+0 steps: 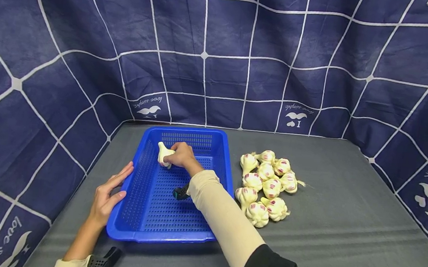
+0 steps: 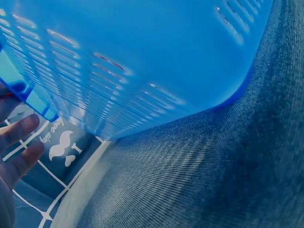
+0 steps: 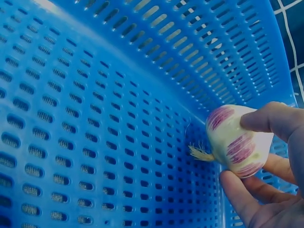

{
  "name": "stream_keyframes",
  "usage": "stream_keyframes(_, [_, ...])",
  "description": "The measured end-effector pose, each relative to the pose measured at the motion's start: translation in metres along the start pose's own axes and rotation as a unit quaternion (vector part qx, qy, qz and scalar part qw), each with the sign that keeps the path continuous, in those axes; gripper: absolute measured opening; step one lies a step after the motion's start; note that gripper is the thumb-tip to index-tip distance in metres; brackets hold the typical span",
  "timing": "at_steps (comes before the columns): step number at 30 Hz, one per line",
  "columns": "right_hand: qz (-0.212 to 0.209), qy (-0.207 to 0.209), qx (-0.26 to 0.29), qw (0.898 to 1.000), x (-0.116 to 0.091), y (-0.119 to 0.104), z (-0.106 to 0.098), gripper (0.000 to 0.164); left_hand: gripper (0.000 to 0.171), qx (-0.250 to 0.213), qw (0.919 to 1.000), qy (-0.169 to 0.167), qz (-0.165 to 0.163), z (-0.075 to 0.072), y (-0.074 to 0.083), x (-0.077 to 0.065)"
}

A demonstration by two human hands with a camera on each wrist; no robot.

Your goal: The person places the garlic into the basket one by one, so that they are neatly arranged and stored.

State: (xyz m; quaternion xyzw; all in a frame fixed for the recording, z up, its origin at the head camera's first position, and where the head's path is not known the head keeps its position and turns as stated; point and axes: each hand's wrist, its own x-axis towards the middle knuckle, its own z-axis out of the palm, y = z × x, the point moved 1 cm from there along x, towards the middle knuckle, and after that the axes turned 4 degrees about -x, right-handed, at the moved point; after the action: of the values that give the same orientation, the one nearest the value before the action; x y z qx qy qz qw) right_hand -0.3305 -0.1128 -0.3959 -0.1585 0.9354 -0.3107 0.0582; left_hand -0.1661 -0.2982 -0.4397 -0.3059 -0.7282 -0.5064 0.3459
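Note:
Inside the blue plastic basket, my right hand pinches a garlic bulb near the far left corner. In the right wrist view the thumb lies on one side of the white, purple-streaked garlic bulb and the fingers on the other. Its roots point toward the perforated basket floor. My left hand rests at the basket's left rim, fingers stretched out and thumb at the edge. The left wrist view catches its fingers beside the basket's slotted outer wall.
A cluster of several garlic bulbs lies on the grey cloth surface, just right of the basket. Blue cloth with white grid lines hangs behind and along both sides.

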Motion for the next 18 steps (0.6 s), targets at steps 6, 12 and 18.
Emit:
stream_keyframes(6, [0.001, -0.007, -0.010, 1.000, 0.000, 0.000, 0.000, 0.047, 0.052, 0.002, 1.0000, 0.003, -0.003, 0.000, 0.000, 0.000])
stream_keyframes(12, [-0.003, -0.016, -0.005, 1.000, -0.002, -0.003, -0.001, 0.055, 0.053, 0.005, 0.9999, 0.008, -0.008, 0.000, -0.001, -0.002])
stream_keyframes(18, [-0.007, -0.026, -0.023, 0.999, -0.004, -0.008, -0.012, 0.059, 0.054, 0.002, 0.9999, 0.010, -0.005, -0.001, -0.001, 0.000])
